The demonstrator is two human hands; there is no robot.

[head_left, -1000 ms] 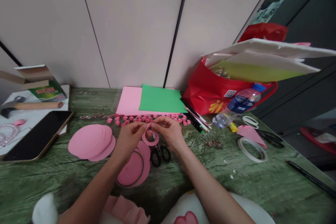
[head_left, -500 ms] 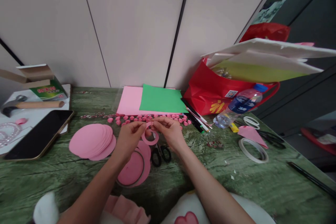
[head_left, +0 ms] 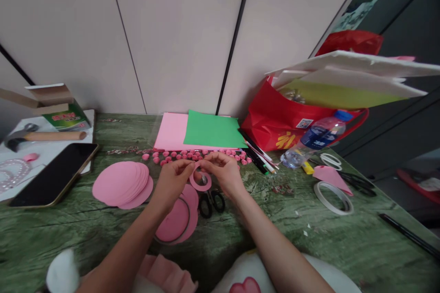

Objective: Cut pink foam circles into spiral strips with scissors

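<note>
A curled pink paper strip [head_left: 200,187] forms a loop between my hands, above the table. The fingertips of my left hand [head_left: 176,175] pinch its upper left side. On the other side, my right hand [head_left: 222,171] grips the strip between thumb and fingers. Below it lie scissors [head_left: 212,203] with black handles, their blades partly hidden behind the paper. Left of the scissors, a ring [head_left: 187,219] rests on pink paper circles [head_left: 172,223]. A stack of larger pink discs [head_left: 120,183] sits beyond my left forearm. Behind my hands runs a row of small pink paper rolls [head_left: 165,154].
Green paper [head_left: 215,130] and pink sheets [head_left: 170,128] lie by the wall. A red bag [head_left: 264,116], water bottle [head_left: 314,139], pens [head_left: 259,155] and tape roll [head_left: 333,198] stand or lie on the right. The left side holds a phone [head_left: 55,174] and hammer [head_left: 51,136].
The pink loop has dropped slightly and looks a little longer below my fingers. Both hands keep their pinch. The whole view has shifted very slightly.
</note>
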